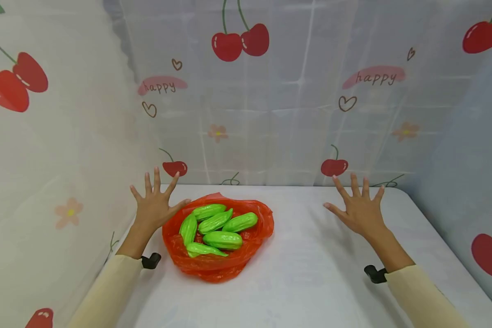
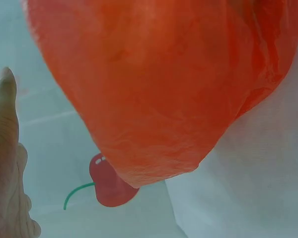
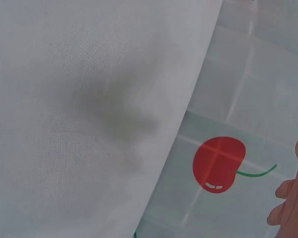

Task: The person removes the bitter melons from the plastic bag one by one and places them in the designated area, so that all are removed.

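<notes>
left hand [image 1: 153, 207]: spread, fingers straight and fanned, thumb out toward the red plastic bag [image 1: 213, 271]. thumb tip overlaps the bag's upper left rim in the head view; cannot tell if it touches. nothing gripped.

right hand [image 1: 361, 212]: also spread, fingers fanned, thumb pointing inward, nothing in it. well apart from the bag, over the right part of the white worktop [image 1: 295, 264], its shadow falling on the surface.

bag sits on the worktop, left of centre, between the hands but much nearer the left one. mouth open, rim crumpled. inside: six bright green vegetables [image 1: 222, 240], elongated, ridged, lying at mixed angles, some touching. left wrist view is mostly bag wall, with part of the hand at the left edge. right wrist view: bare worktop with a soft shadow, edge of the hand at far right.

both arms in cream sleeves [image 1: 106, 291], a black wrist mount [image 1: 151, 261] showing at the left cuff, a matching one at the right. behind the worktop: pale curtain [image 1: 262, 100] printed with cherries, hearts, flowers and "happy" lettering.
</notes>
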A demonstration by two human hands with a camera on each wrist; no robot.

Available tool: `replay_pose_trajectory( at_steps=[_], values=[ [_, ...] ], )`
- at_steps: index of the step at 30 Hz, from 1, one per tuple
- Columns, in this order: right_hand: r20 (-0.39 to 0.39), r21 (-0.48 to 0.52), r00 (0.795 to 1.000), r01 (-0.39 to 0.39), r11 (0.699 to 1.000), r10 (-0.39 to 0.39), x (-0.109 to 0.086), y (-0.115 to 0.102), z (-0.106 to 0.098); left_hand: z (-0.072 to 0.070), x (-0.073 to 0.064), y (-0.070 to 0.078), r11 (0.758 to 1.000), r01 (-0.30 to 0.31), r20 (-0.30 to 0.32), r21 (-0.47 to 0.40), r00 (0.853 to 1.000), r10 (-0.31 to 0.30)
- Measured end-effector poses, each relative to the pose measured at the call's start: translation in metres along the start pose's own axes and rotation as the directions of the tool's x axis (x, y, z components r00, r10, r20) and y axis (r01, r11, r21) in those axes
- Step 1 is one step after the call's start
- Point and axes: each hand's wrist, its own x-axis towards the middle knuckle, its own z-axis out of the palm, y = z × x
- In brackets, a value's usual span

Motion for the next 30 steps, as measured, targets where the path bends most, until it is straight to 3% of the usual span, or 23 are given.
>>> replay_pose_trajectory(
  at_steps=[9, 14, 20, 30],
  values=[
    [0.002, -0.001, 1.000, 0.001, 1.000, -0.001, 0.002, 0.002, 0.000, 0.000, 0.000, 0.000, 1.000, 0.013, -0.004, 0.003, 1.000, -0.013],
    [-0.005, 0.027, 1.000, 0.023, 0.999, -0.023, -0.001, -0.002, -0.003, -0.005, -0.006, 0.003, 0.994, 0.086, 0.045, -0.067, 0.996, -0.083],
    [-0.014, 0.091, 0.998, 0.055, 0.994, -0.054, -0.005, -0.018, -0.007, -0.015, -0.028, 0.006, 0.966, 0.178, 0.172, -0.186, 0.974, -0.146],
    [-0.056, 0.273, 0.995, 0.097, 0.957, -0.085, -0.016, -0.040, -0.008, -0.013, -0.062, 0.007, 0.935, 0.207, 0.276, -0.288, 0.953, -0.126]
  ],
)
